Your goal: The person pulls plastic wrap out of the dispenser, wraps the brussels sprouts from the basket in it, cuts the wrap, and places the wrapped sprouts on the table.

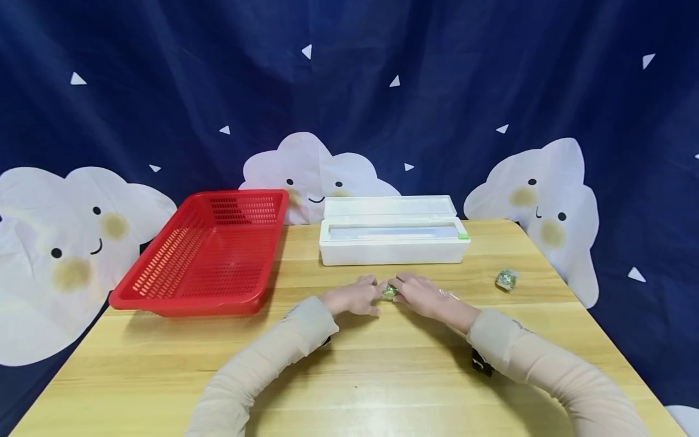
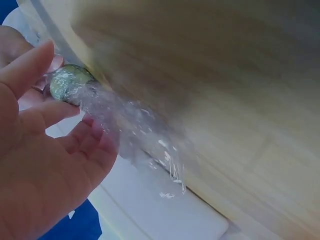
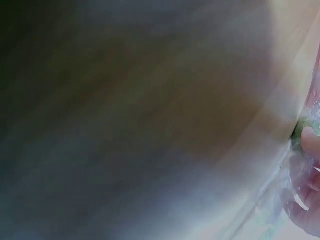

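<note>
Over the middle of the table, a small round green piece lies between my two hands, wrapped in clear cling film. Its exact kind cannot be told through the film. My left hand has its thumb and forefinger on either side of the piece, and loose film trails over the other fingers. From the opposite side my right hand pinches the same piece; in the right wrist view its thumb presses on it. Much of the right hand falls outside that view.
Behind the hands stands a long white cling film box with its lid raised and a green slider at the right end. A red plastic basket is at the left. Another film-wrapped green piece lies at the right.
</note>
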{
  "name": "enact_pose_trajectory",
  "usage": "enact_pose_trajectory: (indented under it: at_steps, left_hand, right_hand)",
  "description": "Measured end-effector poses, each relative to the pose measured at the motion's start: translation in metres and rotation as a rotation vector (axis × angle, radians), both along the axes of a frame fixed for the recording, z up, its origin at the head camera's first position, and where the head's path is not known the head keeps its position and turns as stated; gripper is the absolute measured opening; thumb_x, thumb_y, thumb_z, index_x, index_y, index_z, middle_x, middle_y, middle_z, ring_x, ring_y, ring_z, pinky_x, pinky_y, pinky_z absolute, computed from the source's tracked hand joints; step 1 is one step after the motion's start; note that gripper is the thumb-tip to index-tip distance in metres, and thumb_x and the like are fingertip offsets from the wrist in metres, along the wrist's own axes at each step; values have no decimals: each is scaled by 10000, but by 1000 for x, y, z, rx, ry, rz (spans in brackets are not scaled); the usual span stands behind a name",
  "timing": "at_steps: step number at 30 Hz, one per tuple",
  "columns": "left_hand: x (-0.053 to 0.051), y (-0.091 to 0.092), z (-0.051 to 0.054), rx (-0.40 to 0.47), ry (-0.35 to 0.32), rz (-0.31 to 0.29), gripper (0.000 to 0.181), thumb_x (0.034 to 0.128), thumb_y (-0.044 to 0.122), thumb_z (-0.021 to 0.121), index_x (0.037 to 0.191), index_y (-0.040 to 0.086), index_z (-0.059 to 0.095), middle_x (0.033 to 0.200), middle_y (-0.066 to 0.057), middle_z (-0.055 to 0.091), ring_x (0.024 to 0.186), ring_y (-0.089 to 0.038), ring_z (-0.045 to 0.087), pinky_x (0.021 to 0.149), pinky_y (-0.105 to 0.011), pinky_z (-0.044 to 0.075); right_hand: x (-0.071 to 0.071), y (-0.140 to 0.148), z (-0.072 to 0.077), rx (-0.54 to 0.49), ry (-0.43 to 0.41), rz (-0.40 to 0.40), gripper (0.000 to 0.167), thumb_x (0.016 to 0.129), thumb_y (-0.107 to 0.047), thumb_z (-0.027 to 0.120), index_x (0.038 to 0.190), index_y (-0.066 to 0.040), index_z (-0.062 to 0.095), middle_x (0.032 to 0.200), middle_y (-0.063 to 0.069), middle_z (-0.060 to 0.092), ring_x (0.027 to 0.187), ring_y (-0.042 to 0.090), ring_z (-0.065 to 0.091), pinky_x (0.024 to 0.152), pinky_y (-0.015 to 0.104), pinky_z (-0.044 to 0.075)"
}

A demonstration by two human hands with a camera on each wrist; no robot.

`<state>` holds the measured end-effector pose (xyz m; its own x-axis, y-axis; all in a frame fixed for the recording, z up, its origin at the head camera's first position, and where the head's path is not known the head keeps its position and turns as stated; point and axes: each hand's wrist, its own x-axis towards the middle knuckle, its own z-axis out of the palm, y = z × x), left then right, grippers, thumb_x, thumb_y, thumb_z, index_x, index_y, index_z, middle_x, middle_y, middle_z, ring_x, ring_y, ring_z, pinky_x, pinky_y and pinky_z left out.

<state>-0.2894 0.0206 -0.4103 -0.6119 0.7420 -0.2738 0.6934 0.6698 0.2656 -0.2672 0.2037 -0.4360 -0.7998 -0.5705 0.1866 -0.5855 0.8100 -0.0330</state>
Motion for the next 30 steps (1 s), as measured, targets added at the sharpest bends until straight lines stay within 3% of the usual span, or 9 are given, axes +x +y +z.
enact_pose_trajectory:
  at_steps: [6,11,15,21,26,30]
  left_hand:
    - [2,-5,1,12,-13,-23,712,818,221,673,1414,91,306,1201,-126,442,1057,-204,420,878,-303,421]
    - [-3,-8,-1,29,10,-85,719,750,-37,672,1385,145,387,1117,-116,518,958,-186,491,826,-265,452]
    - [-9,-11,-3,23,31,-83,794,717,-181,564,1381,221,392,1122,-120,502,918,-174,490,819,-261,457]
    - [-16,-17,-3,6,66,-82,773,719,-187,561,1327,279,459,1097,-105,516,926,-176,464,867,-285,413]
    - [-19,-21,-5,27,76,-68,704,728,-172,567,1296,239,505,1074,-81,518,922,-172,442,843,-271,389]
    - [-12,-23,-1,84,174,-50,475,781,30,668,1229,163,579,1114,-82,519,965,-191,435,853,-294,380]
  right_hand:
    - [6,1,5,-3,-128,52,349,835,-172,645,1145,-20,600,853,42,592,709,146,536,584,239,451]
    - [8,3,9,-18,-237,96,346,890,-185,574,1165,25,569,914,90,624,774,190,563,666,308,478]
    - [5,7,8,-46,-290,130,356,901,-176,549,1187,36,548,937,92,623,797,187,570,733,345,489]
    - [1,12,9,-82,-348,171,336,908,-179,541,1183,15,557,981,78,624,840,168,594,775,325,494]
    - [2,12,9,-97,-352,165,263,908,-202,542,1078,-9,598,934,54,619,819,154,586,762,317,494]
    - [5,12,6,-105,-329,131,195,909,-243,543,945,-65,614,851,5,597,733,112,548,680,280,481]
